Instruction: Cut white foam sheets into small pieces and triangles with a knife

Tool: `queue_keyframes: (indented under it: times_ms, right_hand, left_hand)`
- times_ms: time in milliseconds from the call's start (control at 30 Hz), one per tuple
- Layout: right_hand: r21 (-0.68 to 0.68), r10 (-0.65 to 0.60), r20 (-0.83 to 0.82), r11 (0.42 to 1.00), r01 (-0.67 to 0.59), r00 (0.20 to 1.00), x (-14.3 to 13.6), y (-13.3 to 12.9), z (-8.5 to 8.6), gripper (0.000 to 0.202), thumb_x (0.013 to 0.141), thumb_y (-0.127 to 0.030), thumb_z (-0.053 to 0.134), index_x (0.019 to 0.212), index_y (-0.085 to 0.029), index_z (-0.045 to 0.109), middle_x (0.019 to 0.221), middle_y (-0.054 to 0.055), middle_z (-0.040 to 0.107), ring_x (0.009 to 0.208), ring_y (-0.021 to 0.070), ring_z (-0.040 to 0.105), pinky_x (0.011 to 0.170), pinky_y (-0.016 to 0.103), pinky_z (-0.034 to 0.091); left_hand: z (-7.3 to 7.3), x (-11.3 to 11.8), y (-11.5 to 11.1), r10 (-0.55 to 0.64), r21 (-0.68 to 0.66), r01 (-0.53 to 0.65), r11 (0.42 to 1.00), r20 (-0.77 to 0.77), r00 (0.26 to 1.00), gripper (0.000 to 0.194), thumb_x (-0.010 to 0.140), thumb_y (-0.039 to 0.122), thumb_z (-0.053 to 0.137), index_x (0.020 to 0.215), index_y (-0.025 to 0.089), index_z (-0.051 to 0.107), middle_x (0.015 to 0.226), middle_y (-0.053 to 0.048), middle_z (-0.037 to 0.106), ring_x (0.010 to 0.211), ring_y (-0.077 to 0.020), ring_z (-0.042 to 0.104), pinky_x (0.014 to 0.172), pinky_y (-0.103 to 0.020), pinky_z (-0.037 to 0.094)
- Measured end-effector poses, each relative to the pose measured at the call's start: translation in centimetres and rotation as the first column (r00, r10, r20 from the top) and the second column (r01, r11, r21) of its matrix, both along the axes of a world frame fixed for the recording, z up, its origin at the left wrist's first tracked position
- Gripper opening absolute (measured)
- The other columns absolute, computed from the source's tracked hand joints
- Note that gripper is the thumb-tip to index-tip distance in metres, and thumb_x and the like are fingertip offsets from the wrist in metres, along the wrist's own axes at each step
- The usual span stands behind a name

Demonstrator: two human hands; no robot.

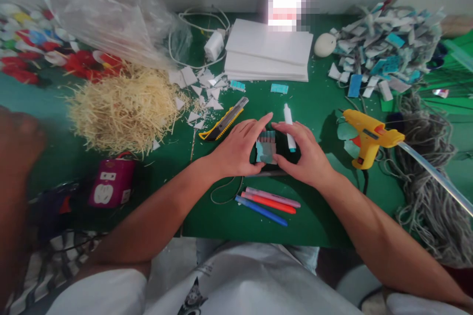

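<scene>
A small square piece (266, 150), grey-blue with light blue strips along its top, is held between my two hands over the green table. My left hand (246, 145) grips its left side with thumb and fingers. The thumb of my right hand (303, 152) touches its lower right corner, with the fingers curved above. A white marker (289, 128) with a teal end lies partly under my right hand's fingers. The yellow box cutter (225, 119) rests just left of my left hand. Two small blue pieces (279, 88) lie beyond my hands.
Pink, red and blue pens (262, 209) lie nearest me. A yellow glue gun (369, 135) and grey yarn (424, 172) are right. White sheets (269, 51) and cut scraps (388, 54) lie behind; straw (125, 108) and a purple box (113, 182) are left, near another person's arm.
</scene>
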State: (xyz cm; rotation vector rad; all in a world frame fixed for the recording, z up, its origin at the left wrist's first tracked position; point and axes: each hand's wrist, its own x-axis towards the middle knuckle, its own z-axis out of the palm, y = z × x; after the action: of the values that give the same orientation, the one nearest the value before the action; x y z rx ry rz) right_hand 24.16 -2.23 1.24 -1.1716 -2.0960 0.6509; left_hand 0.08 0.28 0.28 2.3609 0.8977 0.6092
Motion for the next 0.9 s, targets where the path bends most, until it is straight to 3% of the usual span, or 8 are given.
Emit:
queue_keyframes:
  times_ms: [67,100,167,233,333,500,633,900]
  right_hand:
    - [-0.046,-0.069,-0.148,0.997,0.063,0.987,-0.2,-0.4,0.7,0.030,0.096,-0.031,0.069,0.126,-0.028,0.070,0.122,0.008,0.082,0.117,0.0280,0.076,0.111,0.053,0.055]
    - [-0.090,-0.124,-0.241,0.990,0.106,0.963,-0.3,-0.7,1.1,0.020,0.101,-0.034,0.065,0.118,-0.029,0.073,0.103,0.004,0.085,0.102,0.0246,0.079,0.103,0.047,0.060]
    - [-0.232,-0.231,-0.410,0.962,0.145,0.882,-0.6,-1.0,1.7,0.030,0.108,-0.050,0.055,0.110,-0.030,0.078,0.070,-0.002,0.076,0.067,0.0182,0.073,0.077,0.038,0.063]
    - [-0.339,-0.318,-0.497,0.928,0.157,0.807,-0.9,-1.1,2.0,0.045,0.101,-0.068,0.058,0.109,-0.029,0.080,0.063,-0.002,0.070,0.052,0.0161,0.064,0.056,0.033,0.057]
    - [-0.467,-0.412,-0.480,0.867,0.173,0.775,-1.3,-0.7,2.3,0.051,0.089,-0.075,0.070,0.100,-0.026,0.079,0.070,0.000,0.074,0.052,0.0152,0.063,0.054,0.033,0.058]
    - [-0.514,-0.516,-0.424,0.814,0.271,0.744,-1.6,-0.1,2.1,0.033,0.070,-0.048,0.092,0.076,-0.024,0.070,0.067,-0.002,0.070,0.052,0.0117,0.062,0.050,0.026,0.053]
    - [-0.534,-0.489,-0.366,0.807,0.252,0.792,-1.5,0.1,2.0,0.023,0.073,-0.038,0.086,0.076,-0.023,0.069,0.066,-0.003,0.068,0.052,0.0113,0.061,0.047,0.024,0.049]
    - [-0.583,-0.493,-0.332,0.777,0.236,0.804,-1.7,0.0,2.1,0.020,0.078,-0.041,0.083,0.079,-0.022,0.076,0.067,0.001,0.075,0.052,0.0135,0.066,0.052,0.027,0.058]
  left_hand:
    - [0.1,-0.1,0.1,0.027,0.022,-0.027,0.999,-0.024,0.999,0.106,0.082,0.026,0.069,0.169,0.020,0.009,0.144,-0.017,0.057,0.136,-0.0372,0.055,0.119,-0.058,0.045]
    - [0.2,-0.2,0.1,0.045,0.027,-0.044,0.999,-0.042,0.998,0.104,0.082,0.026,0.068,0.168,0.019,0.011,0.141,-0.017,0.058,0.135,-0.0371,0.055,0.119,-0.058,0.044]
    - [0.3,-0.4,0.3,0.073,0.026,-0.072,0.997,-0.081,0.994,0.102,0.082,0.028,0.067,0.167,0.017,0.013,0.138,-0.016,0.058,0.135,-0.0376,0.054,0.119,-0.059,0.043]
    - [0.3,-0.5,0.4,0.082,0.021,-0.080,0.997,-0.110,0.991,0.102,0.081,0.028,0.067,0.167,0.017,0.013,0.139,-0.016,0.056,0.137,-0.0386,0.051,0.120,-0.061,0.042]
    - [0.2,-0.5,0.5,0.078,0.034,-0.075,0.997,-0.116,0.990,0.101,0.080,0.027,0.065,0.167,0.015,0.015,0.140,-0.017,0.056,0.138,-0.0392,0.050,0.121,-0.061,0.041]
    - [0.1,-0.6,0.4,0.061,0.039,-0.057,0.998,-0.085,0.995,0.096,0.082,0.027,0.063,0.166,0.013,0.018,0.140,-0.018,0.056,0.137,-0.0385,0.051,0.120,-0.059,0.042]
    - [0.0,-0.7,0.5,0.045,0.017,-0.044,0.999,-0.076,0.996,0.101,0.082,0.024,0.065,0.168,0.018,0.013,0.143,-0.017,0.055,0.137,-0.0380,0.051,0.120,-0.058,0.042]
    - [-0.4,-0.8,0.7,0.042,0.033,-0.040,0.999,-0.061,0.997,0.103,0.081,0.025,0.067,0.168,0.019,0.012,0.143,-0.017,0.056,0.137,-0.0384,0.052,0.119,-0.058,0.043]
